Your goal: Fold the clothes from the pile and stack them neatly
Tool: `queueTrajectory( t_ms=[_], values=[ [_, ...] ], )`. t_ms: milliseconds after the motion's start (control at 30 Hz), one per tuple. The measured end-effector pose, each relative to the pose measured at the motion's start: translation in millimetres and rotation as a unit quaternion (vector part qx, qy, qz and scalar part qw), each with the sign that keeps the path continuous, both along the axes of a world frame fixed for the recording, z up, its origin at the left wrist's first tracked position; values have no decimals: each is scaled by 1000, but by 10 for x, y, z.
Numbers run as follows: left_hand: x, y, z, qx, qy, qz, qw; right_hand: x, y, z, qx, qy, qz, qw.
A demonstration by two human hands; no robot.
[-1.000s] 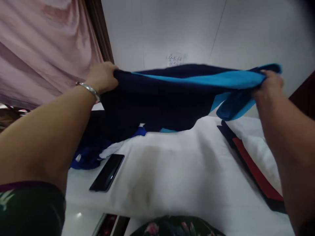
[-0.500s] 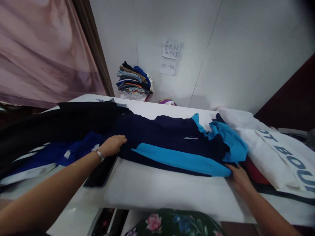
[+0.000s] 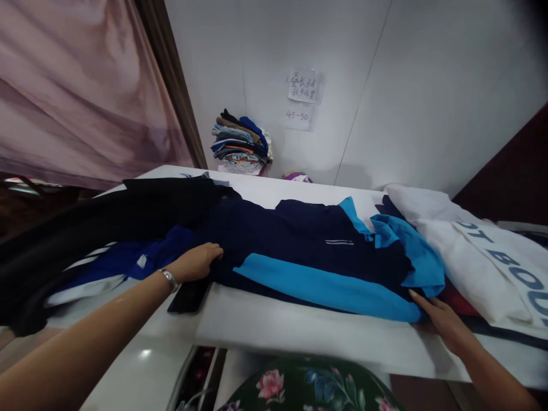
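A navy-blue shirt [image 3: 295,237] with bright blue panels and two short white stripes lies spread across the white table. At its left end, my left hand [image 3: 197,261], with a silver band on the wrist, has its fingers curled on the navy fabric. My right hand [image 3: 443,319] pinches the near right corner of the shirt, where the long blue panel [image 3: 325,285] ends; part of its fingers is hidden. Above that hand, a bright blue sleeve [image 3: 422,251] lies crumpled. Near my left wrist, a black flat phone-like object [image 3: 188,299] lies partly under my hand.
Black garments [image 3: 145,205] and a royal-blue garment [image 3: 128,260] lie to the left. White lettered clothing [image 3: 483,257] is heaped at the right. Against the wall stands a stack of folded clothes [image 3: 242,142], with handwritten paper signs [image 3: 305,94] beside it. The table [image 3: 265,319] has its edge near me.
My right hand and the shirt's near right corner have moved slightly right and toward me. The long blue panel looks more stretched out. My left hand stays at the left end; the view has shifted slightly.
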State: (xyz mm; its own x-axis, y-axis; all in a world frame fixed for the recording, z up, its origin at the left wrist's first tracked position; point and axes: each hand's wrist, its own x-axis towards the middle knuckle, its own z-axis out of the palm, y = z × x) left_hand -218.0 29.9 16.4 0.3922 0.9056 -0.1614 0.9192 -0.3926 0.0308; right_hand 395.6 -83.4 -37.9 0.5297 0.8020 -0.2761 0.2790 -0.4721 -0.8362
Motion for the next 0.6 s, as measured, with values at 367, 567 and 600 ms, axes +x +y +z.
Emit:
queueTrajectory(
  t_ms=[367,567,600],
  values=[
    [783,275,35,61,-92,-9,994,0,747,1082,147,-440,96,880],
    [1002,440,-430,30,-22,43,998,147,1515,955,32,-335,111,935],
    [987,454,-488,33,-27,44,998,108,1567,886,39,-328,118,936]
  ],
)
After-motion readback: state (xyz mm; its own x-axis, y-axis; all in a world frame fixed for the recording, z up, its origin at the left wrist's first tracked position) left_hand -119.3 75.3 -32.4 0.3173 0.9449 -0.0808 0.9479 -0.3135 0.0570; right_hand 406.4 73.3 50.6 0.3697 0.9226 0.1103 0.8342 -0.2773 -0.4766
